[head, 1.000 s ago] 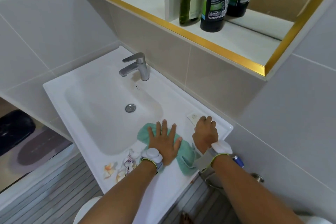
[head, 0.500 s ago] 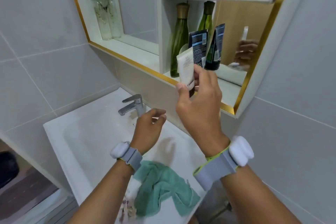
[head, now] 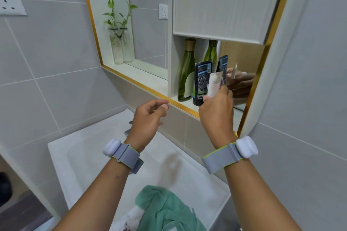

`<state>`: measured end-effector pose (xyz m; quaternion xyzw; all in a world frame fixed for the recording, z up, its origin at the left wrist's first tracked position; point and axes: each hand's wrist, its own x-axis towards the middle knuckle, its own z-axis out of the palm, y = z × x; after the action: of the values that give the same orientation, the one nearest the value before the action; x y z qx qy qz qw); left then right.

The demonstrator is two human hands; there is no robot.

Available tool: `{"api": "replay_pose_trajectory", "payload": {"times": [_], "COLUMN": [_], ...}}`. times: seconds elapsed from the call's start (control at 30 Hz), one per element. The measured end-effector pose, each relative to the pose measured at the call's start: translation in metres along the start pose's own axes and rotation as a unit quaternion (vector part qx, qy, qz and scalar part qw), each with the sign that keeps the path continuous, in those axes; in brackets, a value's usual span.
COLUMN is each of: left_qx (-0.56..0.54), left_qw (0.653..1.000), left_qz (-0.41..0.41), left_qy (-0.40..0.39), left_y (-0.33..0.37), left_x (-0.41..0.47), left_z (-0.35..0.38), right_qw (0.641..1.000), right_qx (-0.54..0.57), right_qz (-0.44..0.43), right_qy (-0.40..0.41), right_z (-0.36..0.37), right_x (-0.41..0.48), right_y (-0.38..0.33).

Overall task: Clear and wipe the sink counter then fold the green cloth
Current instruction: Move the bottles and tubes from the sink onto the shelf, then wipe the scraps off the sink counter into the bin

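My right hand (head: 217, 112) holds a small white tube (head: 215, 84) upright at the gold-edged wall shelf (head: 185, 108), just in front of a dark tube (head: 201, 80). My left hand (head: 148, 118) hovers over the white sink counter (head: 78, 148), fingers loosely curled with nothing in them, and it hides most of the faucet (head: 129, 130). The green cloth (head: 165, 210) lies crumpled on the counter's near edge between my forearms. A white wrapper with dark marks (head: 131, 221) lies beside the cloth on its left.
A green glass bottle (head: 185, 73) stands left of the dark tube, with its mirror image behind. Two glass vases with plants (head: 120, 47) stand at the shelf's left end. A ribbed cabinet door (head: 225, 2) hangs above. A wall socket (head: 9, 2) sits upper left.
My right hand picked the white tube off the counter and carried it up to the shelf. My left hand left the green cloth and rose above the basin. The view tilted upward.
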<state>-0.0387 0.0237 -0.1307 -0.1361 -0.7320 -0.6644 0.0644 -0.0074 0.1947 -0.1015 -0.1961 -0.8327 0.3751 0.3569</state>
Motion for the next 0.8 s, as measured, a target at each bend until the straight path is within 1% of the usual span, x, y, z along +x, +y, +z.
{"api": "replay_pose_trajectory", "payload": {"times": [0.1, 0.2, 0.27, 0.3, 0.37, 0.43, 0.47, 0.57, 0.63, 0.67, 0.73, 0.8], "left_qx": [0.0, -0.002, -0.012, -0.016, -0.024, -0.027, -0.023, -0.021, -0.017, -0.014, -0.005, -0.001], "left_qw": [1.0, 1.0, 0.999, 0.999, 0.997, 0.994, 0.991, 0.986, 0.976, 0.971, 0.949, 0.929], "left_qz": [-0.001, -0.009, -0.018, -0.023, -0.033, -0.038, -0.046, -0.068, -0.093, -0.106, -0.144, -0.18], "left_qy": [0.003, 0.014, 0.035, 0.044, 0.068, 0.095, 0.12, 0.152, 0.195, 0.215, 0.279, 0.322], "left_y": [-0.002, -0.004, -0.007, -0.007, -0.009, -0.014, -0.02, -0.033, -0.049, -0.056, -0.08, -0.098], "left_x": [0.0, -0.003, -0.007, -0.01, -0.021, -0.035, -0.047, -0.076, -0.105, -0.117, -0.154, -0.187], "left_z": [-0.001, -0.005, -0.009, -0.011, -0.018, -0.026, -0.036, -0.056, -0.081, -0.092, -0.125, -0.147], "right_qw": [1.0, 1.0, 0.999, 0.998, 0.989, 0.975, 0.971, 0.961, 0.945, 0.938, 0.912, 0.882], "right_qx": [0.001, -0.004, 0.001, 0.0, 0.003, 0.015, 0.026, 0.062, 0.107, 0.123, 0.146, 0.154], "right_qz": [0.004, -0.016, -0.035, -0.059, -0.139, -0.211, -0.233, -0.269, -0.287, -0.28, -0.256, -0.214], "right_qy": [0.001, 0.012, 0.007, 0.017, 0.059, 0.069, 0.045, -0.021, -0.115, -0.164, -0.284, -0.391], "right_z": [0.0, -0.003, -0.006, -0.009, -0.014, -0.015, -0.008, 0.007, 0.032, 0.046, 0.082, 0.109], "right_x": [-0.001, -0.008, -0.019, -0.027, -0.049, -0.072, -0.088, -0.123, -0.153, -0.166, -0.212, -0.25], "right_y": [0.004, 0.002, -0.008, -0.013, -0.024, -0.032, -0.038, -0.044, -0.048, -0.046, -0.048, -0.043]}}
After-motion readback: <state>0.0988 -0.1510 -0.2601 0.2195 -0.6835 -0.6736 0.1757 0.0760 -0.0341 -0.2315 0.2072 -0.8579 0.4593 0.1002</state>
